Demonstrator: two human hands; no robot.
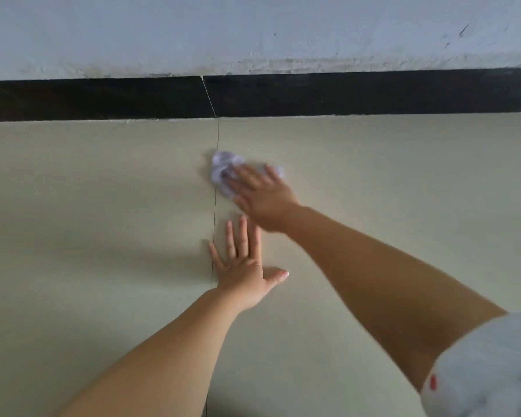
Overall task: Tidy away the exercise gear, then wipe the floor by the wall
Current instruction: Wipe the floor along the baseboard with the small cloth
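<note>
Wiping step: I press the rag [223, 173] under flat right hand [260, 200] on floor [103, 206] near the skirting [103, 99], left hand [242, 266] flat, empty, nearer; next needs steady strokes along the wall [163, 31].

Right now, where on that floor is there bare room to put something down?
Bare tile lies left of the floor seam, from the black skirting board down to the left forearm, and right of the right arm toward the picture's edge. It is crowded at the seam: the right hand presses a crumpled cloth, and the left hand lies flat just below.
</note>
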